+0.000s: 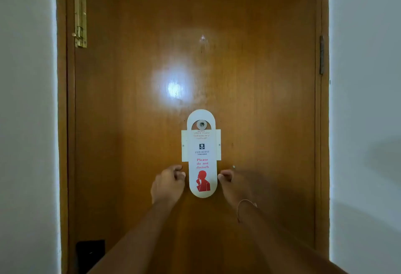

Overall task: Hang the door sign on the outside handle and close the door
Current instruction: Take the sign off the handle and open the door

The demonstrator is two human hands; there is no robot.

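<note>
A white door sign (202,165) with red "Please do not disturb" lettering and a red figure hangs by its hole on a small metal stud (201,124) in the middle of the closed brown wooden door (260,100). My left hand (168,183) sits just left of the sign's lower part, fingers curled, a narrow gap from its edge. My right hand (233,183) is blurred, its curled fingertips at the sign's right edge. No door handle can be made out.
A white rectangular plate (184,145) is fixed behind the sign. A brass bolt (80,13) is at the door's top left, a hinge (321,54) on the right frame, a dark fitting (90,254) at the bottom left. White walls (28,121) flank the frame.
</note>
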